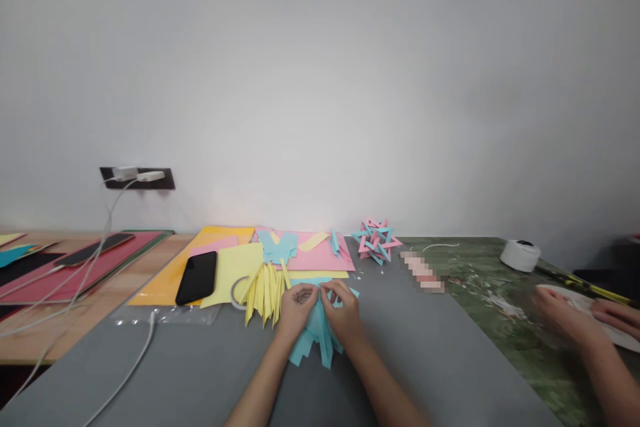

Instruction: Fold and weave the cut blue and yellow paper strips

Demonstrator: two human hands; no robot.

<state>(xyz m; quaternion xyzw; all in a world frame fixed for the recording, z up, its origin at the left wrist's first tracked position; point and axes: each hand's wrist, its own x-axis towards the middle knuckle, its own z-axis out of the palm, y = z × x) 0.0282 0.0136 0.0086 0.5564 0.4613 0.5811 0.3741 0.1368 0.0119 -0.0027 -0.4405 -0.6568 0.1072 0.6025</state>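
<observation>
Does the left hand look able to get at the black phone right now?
Probably yes: nothing lies on the black phone, and the yellow folded strips between it and the left hand look low enough to reach over. The hand seems to pinch blue paper, though, so may need freeing.

The bare left hand [299, 307] and bare right hand [343, 307] hide part of the light-blue folded papers [320, 333]; the spot they pinch is too small to read. Pixelation covers a pinkish patch [425, 273]. Another person's hands [565, 313] are blurred and cut by the right edge, as is a flat whitish object [620, 333], perhaps a plate. Yellow folded paper strips [265, 293] partly cover a grey-white ring [237, 293].
</observation>
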